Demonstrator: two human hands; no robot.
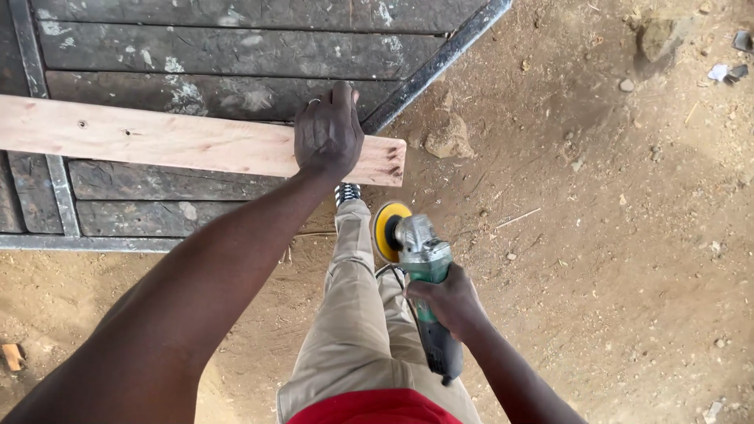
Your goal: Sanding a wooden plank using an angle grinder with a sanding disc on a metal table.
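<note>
Left hand (328, 133) spread flat on pale wooden plank (157, 140), pinning it at dark table (236, 47) edge; right hand (448, 302) clenched around green angle grinder (420, 271), yellow disc held clear.

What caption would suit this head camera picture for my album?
Left hand presses a pale wooden plank onto a dark platform while the right hand holds an angle grinder above dirt ground.
</note>
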